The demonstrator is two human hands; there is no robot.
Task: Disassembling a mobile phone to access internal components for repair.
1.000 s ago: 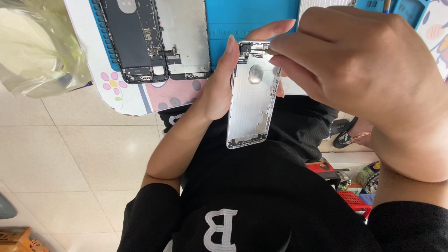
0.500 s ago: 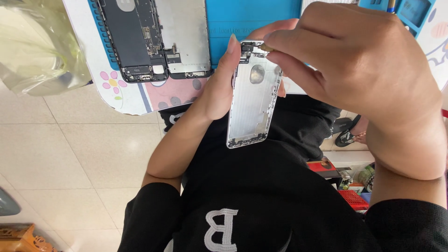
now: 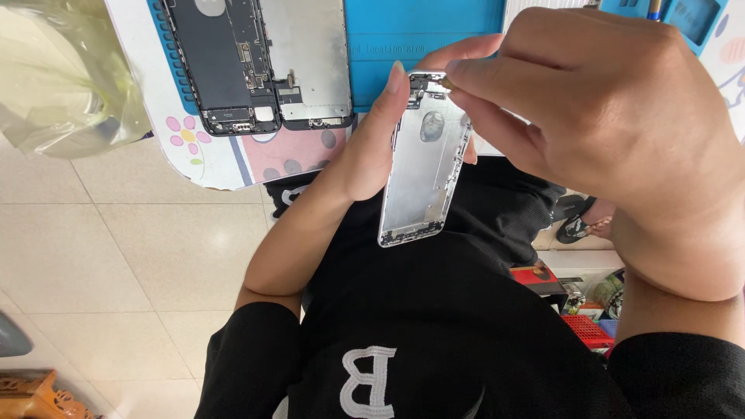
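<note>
While the left hand [image 3: 372,147] grips the phone shell [image 3: 425,167], the right hand [image 3: 613,132] pinches its top edge.

The left hand [image 3: 365,147] was raised with its palm turned inward and fingers curled in a grip. The right hand [image 3: 613,132] hovered just beside it, fingertips [image 3: 466,77] pinched together.

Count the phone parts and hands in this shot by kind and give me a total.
Empty silver metal phone back housing, held in the left hand: 1
Opened dark phone body with its insides showing, on the blue mat: 1
Grey metal-backed phone screen panel, on the mat: 1
Bare hands, left hand and right hand: 2
Total: 5
</note>
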